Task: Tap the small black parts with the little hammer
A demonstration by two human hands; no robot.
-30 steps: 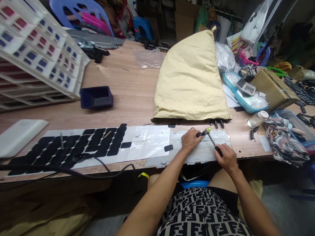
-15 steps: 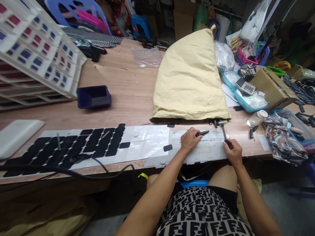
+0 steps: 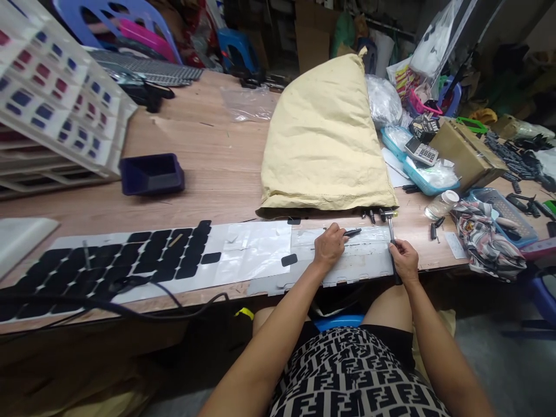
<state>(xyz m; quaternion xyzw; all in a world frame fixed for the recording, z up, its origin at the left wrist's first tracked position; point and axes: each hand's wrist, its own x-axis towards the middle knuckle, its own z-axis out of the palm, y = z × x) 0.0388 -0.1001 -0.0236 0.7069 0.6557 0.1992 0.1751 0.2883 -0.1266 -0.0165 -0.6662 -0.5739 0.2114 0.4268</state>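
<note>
The left hand is closed on a slim black pen-like piece, pinching it at its near-left end so that the rest points right over the pale backing sheet at the near edge of the counter. The right hand is closed on the dark handle of a small hammer, whose head lies far of the hand, close to the sack's lower edge and just right of the black piece's tip.

To do this step well, the left hand should keep the black piece flat and steady against the sheet, fingers well back from the end being worked. The hammer is best gripped low on its handle and brought down in short, square taps so the head does not skid off such a narrow piece. The sheet should lie flat, without sliding toward the counter edge.

A few loose black pieces lie just beyond the hands, at the foot of the big yellow sack. To the left, black pads cover part of the sheet in rows.

What the black piece really is cannot be made out; it is too small and partly covered by the fingers. The hammer's handle is mostly hidden inside the right hand. The sack hides the counter behind it, and the white trays at far left are cut off by the frame.
</note>
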